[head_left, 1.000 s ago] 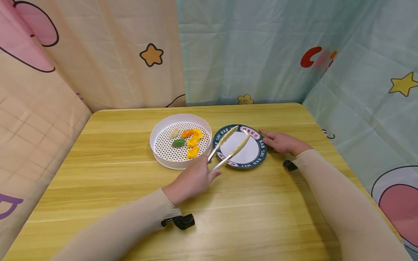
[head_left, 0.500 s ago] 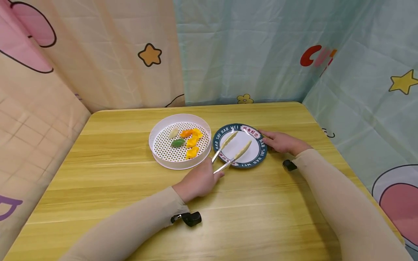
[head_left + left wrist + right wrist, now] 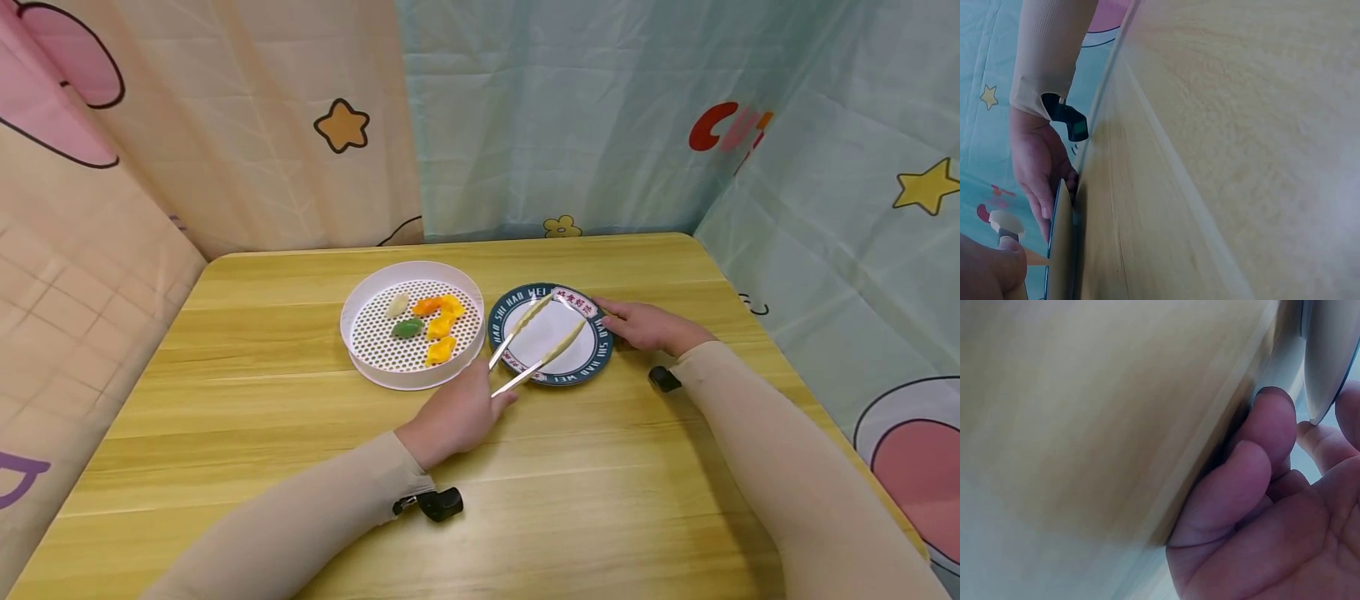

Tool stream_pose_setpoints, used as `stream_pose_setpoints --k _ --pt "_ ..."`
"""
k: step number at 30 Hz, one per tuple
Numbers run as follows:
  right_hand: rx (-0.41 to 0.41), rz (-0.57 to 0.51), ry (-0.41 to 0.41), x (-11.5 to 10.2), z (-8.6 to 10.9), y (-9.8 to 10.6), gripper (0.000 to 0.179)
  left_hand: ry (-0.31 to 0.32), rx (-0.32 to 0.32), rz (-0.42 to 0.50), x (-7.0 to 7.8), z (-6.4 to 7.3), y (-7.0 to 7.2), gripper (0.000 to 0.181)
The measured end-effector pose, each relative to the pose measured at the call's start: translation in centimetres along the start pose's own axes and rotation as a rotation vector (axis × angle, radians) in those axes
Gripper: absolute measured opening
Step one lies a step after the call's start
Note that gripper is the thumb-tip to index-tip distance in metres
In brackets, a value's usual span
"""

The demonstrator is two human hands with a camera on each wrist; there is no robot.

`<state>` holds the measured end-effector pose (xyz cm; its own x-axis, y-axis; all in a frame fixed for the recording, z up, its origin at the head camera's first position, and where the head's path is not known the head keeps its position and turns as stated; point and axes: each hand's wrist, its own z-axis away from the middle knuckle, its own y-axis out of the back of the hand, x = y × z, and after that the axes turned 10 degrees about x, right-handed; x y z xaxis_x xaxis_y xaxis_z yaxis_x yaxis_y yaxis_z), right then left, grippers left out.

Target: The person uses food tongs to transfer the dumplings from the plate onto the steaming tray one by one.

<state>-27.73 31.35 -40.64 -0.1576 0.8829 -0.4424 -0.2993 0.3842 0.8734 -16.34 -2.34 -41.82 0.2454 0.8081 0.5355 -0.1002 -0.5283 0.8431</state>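
My left hand (image 3: 457, 412) grips metal tongs with pale tips (image 3: 564, 341). The tongs' arms stand spread over the plate, nothing between them. My right hand (image 3: 648, 327) holds the right rim of the round plate (image 3: 602, 354), white with a dark blue lettered border. In the right wrist view, thumb and a finger meet the plate's edge (image 3: 1329, 369) while other fingers curl by the tabletop. Left of the plate, a white perforated round tray (image 3: 351, 350) holds yellow dumpling-like pieces (image 3: 441, 350), an orange one (image 3: 427, 307), a green one (image 3: 408, 328) and a whitish one (image 3: 397, 306).
Everything stands on a wood-grain table (image 3: 570, 500). Printed curtains (image 3: 562, 108) hang along its back and sides. The tray's right wall comes close to the plate's left edge. A small black device (image 3: 440, 504) is strapped at the left wrist, another (image 3: 664, 380) at the right.
My left hand has shifted slightly right with the tongs; their tips dipped toward the plate, then rose a little and spread wider. The right hand and plate stay nearly still.
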Motion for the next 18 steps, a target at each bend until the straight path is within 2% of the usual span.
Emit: stream_pose_setpoints --k 6,18 --pt "0.000 -0.004 -0.011 0.0 0.1 0.0 0.059 -0.032 -0.008 -0.003 0.2 -0.9 -0.2 0.054" --pt "-0.006 0.040 0.000 -0.3 0.1 0.0 0.060 0.037 -0.056 -0.040 0.0 -1.9 -0.5 0.063"
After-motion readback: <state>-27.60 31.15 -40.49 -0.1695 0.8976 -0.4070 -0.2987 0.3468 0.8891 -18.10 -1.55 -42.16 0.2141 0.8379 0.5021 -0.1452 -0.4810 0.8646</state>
